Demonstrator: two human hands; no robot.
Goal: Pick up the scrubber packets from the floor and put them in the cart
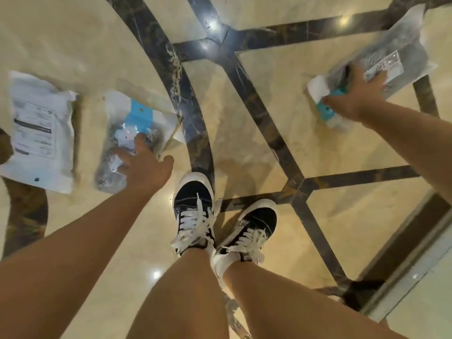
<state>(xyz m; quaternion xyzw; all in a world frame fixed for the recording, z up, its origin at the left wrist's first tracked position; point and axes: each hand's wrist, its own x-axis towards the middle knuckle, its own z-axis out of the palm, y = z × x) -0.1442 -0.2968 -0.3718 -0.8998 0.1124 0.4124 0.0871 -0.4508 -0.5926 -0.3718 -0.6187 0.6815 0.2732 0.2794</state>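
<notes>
Both arms are stretched down at once toward the polished marble floor [256, 133]. The left hand [144, 165] is spread wide, fingers splayed, its grip open and just touching a clear scrubber packet [129, 140] with a blue header card; nothing is clasped yet. The right hand [354, 99] is pressed on a second packet [381, 59], a crinkled clear bag with a white label and a teal card; whether that grip is closed on it cannot be told, the fingers being blurred. A third, white labelled packet [39, 133] lies flat just beside the first, untouched. The packets are judged light and soft, the film slippery and noisy, likely to slide on glossy stone. A pinch at the stiff card header, or a bunched handful of film, is judged safest. No cart is seen.
</notes>
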